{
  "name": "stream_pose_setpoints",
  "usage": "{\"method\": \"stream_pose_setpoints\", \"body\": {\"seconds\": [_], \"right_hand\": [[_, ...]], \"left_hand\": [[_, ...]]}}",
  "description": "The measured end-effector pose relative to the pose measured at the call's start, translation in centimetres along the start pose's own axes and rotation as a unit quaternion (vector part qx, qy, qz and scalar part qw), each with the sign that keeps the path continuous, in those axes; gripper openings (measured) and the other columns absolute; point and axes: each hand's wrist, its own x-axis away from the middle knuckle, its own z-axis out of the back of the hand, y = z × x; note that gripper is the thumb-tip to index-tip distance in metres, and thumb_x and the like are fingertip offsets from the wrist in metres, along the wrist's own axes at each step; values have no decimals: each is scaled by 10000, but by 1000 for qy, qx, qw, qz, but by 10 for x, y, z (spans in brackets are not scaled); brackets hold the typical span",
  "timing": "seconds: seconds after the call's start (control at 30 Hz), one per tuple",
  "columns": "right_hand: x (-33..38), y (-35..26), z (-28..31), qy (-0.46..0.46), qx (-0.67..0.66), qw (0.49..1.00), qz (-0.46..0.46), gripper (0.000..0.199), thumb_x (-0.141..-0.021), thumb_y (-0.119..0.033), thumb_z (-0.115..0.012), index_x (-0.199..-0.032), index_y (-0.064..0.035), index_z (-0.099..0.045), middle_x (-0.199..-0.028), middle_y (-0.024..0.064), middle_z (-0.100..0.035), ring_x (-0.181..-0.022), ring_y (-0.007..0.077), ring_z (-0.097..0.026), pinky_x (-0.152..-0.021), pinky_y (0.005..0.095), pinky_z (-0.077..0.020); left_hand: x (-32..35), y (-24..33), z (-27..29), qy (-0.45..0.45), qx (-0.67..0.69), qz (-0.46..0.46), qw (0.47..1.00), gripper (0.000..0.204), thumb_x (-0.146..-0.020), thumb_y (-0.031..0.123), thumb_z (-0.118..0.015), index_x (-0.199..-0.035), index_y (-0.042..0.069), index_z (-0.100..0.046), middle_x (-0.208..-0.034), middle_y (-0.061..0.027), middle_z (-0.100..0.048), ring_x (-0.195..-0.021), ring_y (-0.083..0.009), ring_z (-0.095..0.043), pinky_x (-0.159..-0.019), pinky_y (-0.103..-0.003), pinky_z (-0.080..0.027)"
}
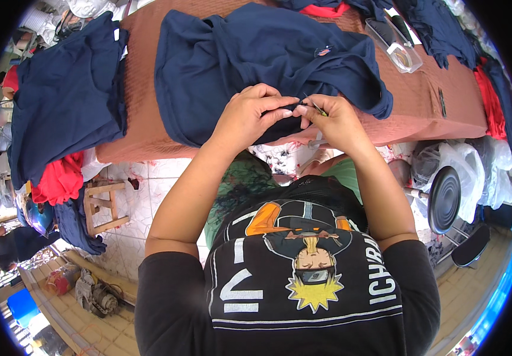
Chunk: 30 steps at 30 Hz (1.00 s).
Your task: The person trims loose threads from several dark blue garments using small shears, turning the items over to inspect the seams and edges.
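A navy blue garment (226, 59) with a small embroidered patch (323, 52) lies spread on the table in front of me. My left hand (257, 113) is closed, pinching the garment's near edge between thumb and fingers. Close beside it, my right hand (334, 121) grips a small pointed tool (322, 111) with a thin metal tip and a yellow-green part. The tip is at the pinched cloth, near the left fingertips. Most of the tool is hidden by the right fingers, so its exact kind does not show.
A reddish-brown cloth covers the table (139, 89). Folded navy garments (72, 89) hang over its left end, red cloth (60, 181) below. At the back right sits a clear plastic box (399, 54); a thin dark tool (442, 102) lies nearer. A wooden stool (106, 204) stands left.
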Motion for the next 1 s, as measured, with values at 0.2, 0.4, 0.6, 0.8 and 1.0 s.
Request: {"method": "stream_pose_setpoints", "body": {"seconds": [0.2, 0.4, 0.6, 0.8, 1.0], "right_hand": [[6, -27, 10, 35, 137, 989, 46, 187, -846, -190, -682, -859, -4, -673, -663, 127, -617, -552, 188, -517, -550, 331, -426], [-1, -29, 5, 24, 124, 989, 71, 221, -805, -196, -714, -870, 11, -672, -700, 175, -614, -581, 228, -546, -585, 346, -448], [-6, -10, 10, 74, 108, 987, 92, 238, -813, -189, -731, -943, 1, -670, -769, 111, -657, -678, 180, -607, -654, 308, -491], [-10, -10, -3, 97, 153, 975, 126, 343, -727, -322, -774, -879, -36, -663, -854, 163, -683, -809, 350, -661, -692, 423, -513], [-15, 2, -4, 131, 162, 967, 146, 211, -742, -192, -735, -860, -32, -661, -818, 173, -667, -800, 365, -651, -688, 440, -503]], "left_hand": [[-11, 17, 2, 35, -128, -86, 987, 172, -779, 174, -740, -919, 76, -722, -935, -23, -633, -867, -220, -617, -741, -311, -498], [-11, 10, -15, 2, -49, -7, 999, 164, -794, 222, -696, -818, 61, -677, -821, -91, -655, -760, -323, -641, -659, -402, -508], [-22, 9, -15, -19, -53, 36, 998, 277, -866, 301, -660, -778, 45, -598, -670, -171, -584, -618, -357, -603, -547, -403, -461], [-21, -2, -15, 44, 1, 30, 999, 224, -898, 223, -645, -805, 41, -552, -639, -171, -608, -621, -369, -631, -543, -427, -475], [-30, 12, -22, 35, 14, 83, 996, 201, -903, 180, -637, -850, 11, -542, -681, -172, -641, -636, -334, -659, -549, -400, -481]]}}
